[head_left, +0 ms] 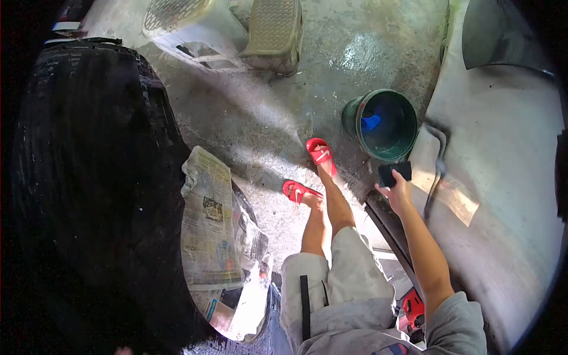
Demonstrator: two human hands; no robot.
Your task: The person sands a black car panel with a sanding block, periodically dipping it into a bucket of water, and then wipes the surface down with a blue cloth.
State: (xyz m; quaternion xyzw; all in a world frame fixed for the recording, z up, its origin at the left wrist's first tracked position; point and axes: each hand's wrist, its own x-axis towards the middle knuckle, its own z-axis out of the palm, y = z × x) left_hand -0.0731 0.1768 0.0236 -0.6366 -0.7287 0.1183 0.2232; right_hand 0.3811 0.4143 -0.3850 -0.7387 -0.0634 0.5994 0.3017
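Observation:
My right hand (397,188) is closed around a dark, flat rectangular block (394,173), its thumb lying over the top. What kind of block it is, I cannot make out. The hand hovers beside a pale grey car body panel (503,154), near the rim of a green bucket (355,118). Inside the bucket lies a bright blue piece (371,122). At the bottom left edge a small patch of skin, apparently my left hand (123,351), barely shows; its fingers are cut off by the frame.
A large black panel (94,177) fills the left side, with newspaper sheets (207,225) over its edge. Two plastic step stools (273,29) stand on the wet concrete floor (331,77). A brown paper strip (452,198) lies against the grey panel. Something red (412,307) sits low behind me.

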